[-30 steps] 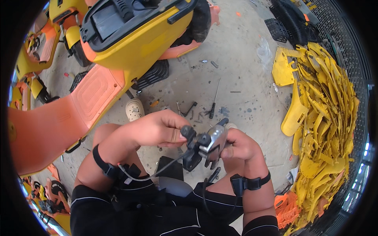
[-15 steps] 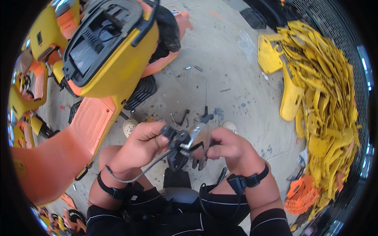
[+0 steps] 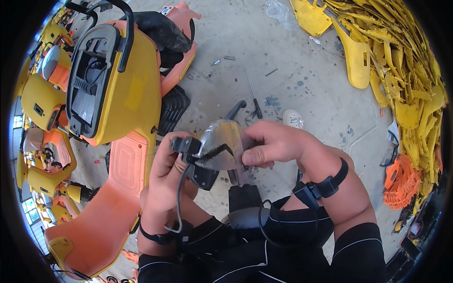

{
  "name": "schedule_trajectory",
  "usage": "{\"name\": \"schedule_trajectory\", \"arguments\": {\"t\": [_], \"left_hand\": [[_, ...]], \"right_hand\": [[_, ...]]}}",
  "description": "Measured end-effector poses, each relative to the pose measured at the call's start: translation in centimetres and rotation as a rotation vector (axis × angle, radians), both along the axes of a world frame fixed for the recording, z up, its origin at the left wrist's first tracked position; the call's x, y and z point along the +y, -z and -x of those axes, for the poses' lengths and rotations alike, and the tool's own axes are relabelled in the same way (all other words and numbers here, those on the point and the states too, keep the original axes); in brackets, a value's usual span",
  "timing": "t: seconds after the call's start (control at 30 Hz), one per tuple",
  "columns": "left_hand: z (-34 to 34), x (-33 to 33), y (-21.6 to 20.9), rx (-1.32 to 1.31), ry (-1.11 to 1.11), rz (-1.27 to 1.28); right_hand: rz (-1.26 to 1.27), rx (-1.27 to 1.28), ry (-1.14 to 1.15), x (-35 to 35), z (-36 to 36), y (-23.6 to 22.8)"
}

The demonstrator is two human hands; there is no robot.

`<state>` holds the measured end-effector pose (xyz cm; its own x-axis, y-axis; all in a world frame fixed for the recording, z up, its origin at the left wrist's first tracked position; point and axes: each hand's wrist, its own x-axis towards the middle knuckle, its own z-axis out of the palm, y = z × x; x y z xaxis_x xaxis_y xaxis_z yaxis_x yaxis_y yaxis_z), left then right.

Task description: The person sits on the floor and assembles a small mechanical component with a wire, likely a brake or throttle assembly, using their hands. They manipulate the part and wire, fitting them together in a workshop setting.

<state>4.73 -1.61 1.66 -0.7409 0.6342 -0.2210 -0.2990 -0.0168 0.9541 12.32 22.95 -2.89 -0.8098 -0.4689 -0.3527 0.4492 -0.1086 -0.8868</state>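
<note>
Between my hands is a clear, scuffed plastic cover (image 3: 218, 141) with a dark jagged strip across it. Joined to it or right beside it is a black clamp-like fitting (image 3: 187, 145), and a thin grey cable (image 3: 179, 200) hangs down past my left wrist. My left hand (image 3: 163, 162) is closed round the black fitting, its fingers partly hidden. With thumb and fingers, my right hand (image 3: 276, 144) pinches the cover's right edge. A dark bent lever (image 3: 236, 110) shows beyond the cover; whether it is attached, I cannot tell.
A yellow and orange scooter (image 3: 134, 94) stands close on my left, with more scooters behind it. On the floor ahead lies a screwdriver (image 3: 256, 109). Yellow panels (image 3: 401, 61) are heaped on the right, near a stack of orange parts (image 3: 401, 181).
The view has shifted, so the scooter and panel heap sit differently. In my hands the clear cover has turned, showing more of its broad face. Both hands keep their hold.
</note>
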Motion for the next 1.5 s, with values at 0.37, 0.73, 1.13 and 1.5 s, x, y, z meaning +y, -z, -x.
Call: {"name": "schedule_trajectory", "arguments": {"t": [0.37,0.73,1.13,1.5], "left_hand": [[0.2,-0.2,0.6,0.365,-0.071,-0.006],[1.3,-1.9,-0.3,-0.745,0.315,0.062],[-1.5,0.0,1.0,0.28,-0.159,-0.095],[-0.5,-2.5,0.3,1.15,-0.319,0.149]], "right_hand": [[0.145,-0.023,0.055,-1.2,-0.4,-1.7],[0.01,0.122,-0.215,0.2,-0.6,0.1],[0.358,-0.033,0.011,-2.1,-0.7,-0.6],[0.308,-0.095,-0.033,-3.9,-0.8,-0.6]]}}
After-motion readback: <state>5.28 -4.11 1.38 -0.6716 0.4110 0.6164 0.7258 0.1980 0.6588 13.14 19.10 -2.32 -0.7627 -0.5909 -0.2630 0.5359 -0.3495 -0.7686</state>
